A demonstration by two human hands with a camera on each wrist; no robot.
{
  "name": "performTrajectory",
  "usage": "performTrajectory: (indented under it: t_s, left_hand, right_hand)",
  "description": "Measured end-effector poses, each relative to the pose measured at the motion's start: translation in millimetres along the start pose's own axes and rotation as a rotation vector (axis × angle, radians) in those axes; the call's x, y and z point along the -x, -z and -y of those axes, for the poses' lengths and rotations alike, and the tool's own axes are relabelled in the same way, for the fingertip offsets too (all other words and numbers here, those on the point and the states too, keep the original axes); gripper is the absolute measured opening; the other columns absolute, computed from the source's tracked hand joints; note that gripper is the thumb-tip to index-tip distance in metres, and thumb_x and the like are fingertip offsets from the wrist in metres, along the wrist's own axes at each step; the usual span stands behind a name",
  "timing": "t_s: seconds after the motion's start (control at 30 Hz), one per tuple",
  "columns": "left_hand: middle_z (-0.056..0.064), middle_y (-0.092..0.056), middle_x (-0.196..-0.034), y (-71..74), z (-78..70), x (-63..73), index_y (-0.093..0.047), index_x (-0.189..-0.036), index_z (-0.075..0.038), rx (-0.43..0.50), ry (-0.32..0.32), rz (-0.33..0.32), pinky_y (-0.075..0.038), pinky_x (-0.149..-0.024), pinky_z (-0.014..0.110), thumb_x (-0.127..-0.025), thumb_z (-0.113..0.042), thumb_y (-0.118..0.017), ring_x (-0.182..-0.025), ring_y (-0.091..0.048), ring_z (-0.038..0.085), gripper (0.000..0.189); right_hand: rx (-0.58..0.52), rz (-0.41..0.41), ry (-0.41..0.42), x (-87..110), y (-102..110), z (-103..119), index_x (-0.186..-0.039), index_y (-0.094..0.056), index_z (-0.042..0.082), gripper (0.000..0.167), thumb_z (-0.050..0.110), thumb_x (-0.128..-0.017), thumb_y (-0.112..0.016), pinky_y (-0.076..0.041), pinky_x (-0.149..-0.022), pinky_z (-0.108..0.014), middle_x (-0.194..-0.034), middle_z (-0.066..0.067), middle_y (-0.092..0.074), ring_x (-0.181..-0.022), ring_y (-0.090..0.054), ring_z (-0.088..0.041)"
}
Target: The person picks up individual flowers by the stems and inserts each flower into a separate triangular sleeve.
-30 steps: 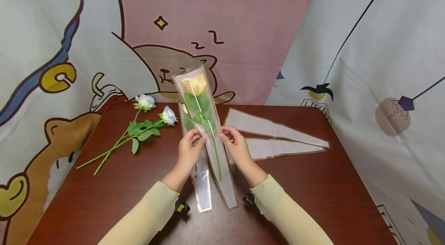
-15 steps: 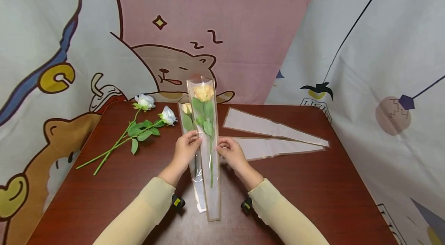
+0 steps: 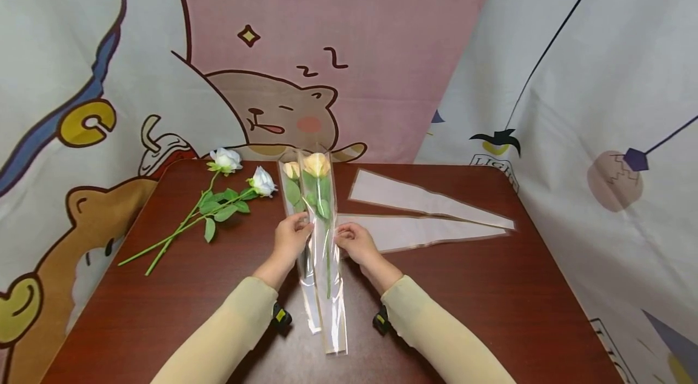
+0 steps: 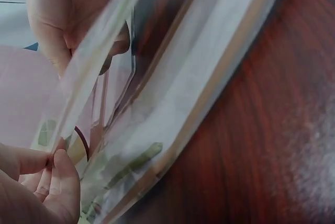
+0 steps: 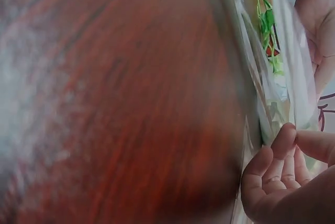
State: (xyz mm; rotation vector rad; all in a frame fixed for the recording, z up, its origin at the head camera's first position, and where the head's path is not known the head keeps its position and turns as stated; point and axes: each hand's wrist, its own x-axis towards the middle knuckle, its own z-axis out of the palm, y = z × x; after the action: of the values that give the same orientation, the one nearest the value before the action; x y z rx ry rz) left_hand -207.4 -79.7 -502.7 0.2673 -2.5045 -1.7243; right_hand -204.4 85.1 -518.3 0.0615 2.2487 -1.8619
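A yellow rose [image 3: 316,165] lies inside a long clear flower sleeve [image 3: 335,335] with a light border. My left hand [image 3: 291,238] pinches the sleeve's left edge between thumb and fingers, and my right hand [image 3: 355,241] pinches its right edge. In the left wrist view the left fingers [image 4: 65,177] nip the film. The right wrist view shows the right thumb and forefinger [image 5: 285,137] on the film's edge. Partly beneath this sleeve, to its left, is a second sleeve [image 3: 312,311] with another yellow rose [image 3: 291,170].
Two pale blue-white roses [image 3: 263,182] with crossed green stems lie at the table's left. Two flat white tapered sleeves [image 3: 431,193] lie on the right. The brown table [image 3: 463,305] meets a cartoon-printed cloth [image 3: 392,57] behind.
Both hands have lowered the sleeved yellow rose toward the table and moved it slightly left. It now lies straighter, overlapping the other sleeved rose. The white roses and flat sleeves stay put.
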Motion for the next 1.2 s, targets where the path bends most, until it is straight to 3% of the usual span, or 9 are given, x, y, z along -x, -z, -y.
performTrajectory:
  t_s: [0.17,0.4,0.5,0.63,0.8,0.93,1.07,1.2]
  left_hand:
    - [0.024,-0.070,-0.092,-0.1,4.6,-0.6,-0.061,-0.117,0.004,0.066,0.054,0.018,-0.057,-0.056,0.037,-0.085,-0.004,-0.065,-0.055,-0.061,0.016,0.034]
    - [0.016,-0.071,-0.090,3.0,5.8,2.1,-0.059,-0.124,-0.001,-0.013,0.084,0.050,-0.053,-0.052,0.025,-0.080,-0.005,-0.066,-0.054,-0.060,0.010,0.045]
    - [0.014,-0.071,-0.090,3.9,7.0,3.1,-0.057,-0.127,-0.003,-0.036,0.091,0.063,-0.051,-0.053,0.022,-0.077,-0.002,-0.065,-0.054,-0.059,0.007,0.051]
    - [0.013,-0.069,-0.090,3.3,9.9,4.2,-0.060,-0.122,-0.004,-0.059,0.083,0.076,-0.050,-0.054,0.022,-0.073,0.002,-0.063,-0.059,-0.059,0.009,0.049]
    - [0.013,-0.069,-0.089,2.2,12.2,7.9,-0.068,-0.106,-0.001,-0.153,-0.013,0.085,-0.050,-0.061,0.022,-0.068,0.003,-0.061,-0.072,-0.062,0.015,0.039]
    - [0.013,-0.068,-0.089,3.1,12.3,9.6,-0.069,-0.106,0.000,-0.200,-0.055,0.093,-0.051,-0.067,0.026,-0.068,0.003,-0.063,-0.076,-0.063,0.020,0.038]
    - [0.011,-0.067,-0.089,3.9,11.9,9.0,-0.068,-0.108,-0.001,-0.229,-0.052,0.110,-0.050,-0.071,0.029,-0.069,0.002,-0.065,-0.077,-0.061,0.019,0.040]
    - [0.011,-0.064,-0.089,4.1,11.2,8.6,-0.068,-0.109,-0.001,-0.255,-0.064,0.119,-0.048,-0.073,0.031,-0.070,0.000,-0.068,-0.077,-0.057,0.018,0.039]
  right_hand:
    - [0.029,0.005,-0.059,-2.2,-3,1,-0.108,-0.060,-0.003,0.024,0.004,-0.086,-0.063,-0.047,-0.052,-0.023,-0.081,-0.003,-0.066,-0.061,-0.054,-0.010]
    - [0.110,0.016,-0.076,-4.0,-3,3,-0.116,-0.060,-0.002,0.031,0.005,-0.086,-0.063,-0.043,-0.046,-0.021,-0.077,0.000,-0.061,-0.054,-0.051,-0.010]
    - [0.156,0.026,-0.042,-4.6,-1,2,-0.122,-0.058,-0.002,0.038,0.002,-0.085,-0.060,-0.044,-0.045,-0.022,-0.077,-0.001,-0.060,-0.053,-0.049,-0.011]
    - [0.296,0.027,0.048,-8.2,0,0,-0.125,-0.057,-0.001,0.042,0.001,-0.083,-0.055,-0.046,-0.044,-0.022,-0.080,-0.005,-0.061,-0.051,-0.049,-0.011]
    - [0.518,0.012,0.146,-12.3,3,-2,-0.122,-0.061,0.001,0.040,0.004,-0.082,-0.054,-0.049,-0.064,-0.024,-0.094,-0.010,-0.068,-0.072,-0.055,-0.015]
    - [0.629,0.025,0.207,-10.9,8,0,-0.118,-0.063,0.000,0.037,0.003,-0.083,-0.053,-0.048,-0.080,-0.032,-0.100,-0.012,-0.068,-0.086,-0.056,-0.020]
    - [0.720,0.054,0.263,-6.1,16,4,-0.115,-0.064,-0.001,0.035,0.001,-0.081,-0.056,-0.049,-0.083,-0.037,-0.095,-0.013,-0.063,-0.087,-0.056,-0.022]
    - [0.816,0.069,0.288,-0.1,24,7,-0.116,-0.064,0.001,0.035,0.004,-0.082,-0.061,-0.050,-0.084,-0.040,-0.099,-0.013,-0.060,-0.091,-0.058,-0.026]
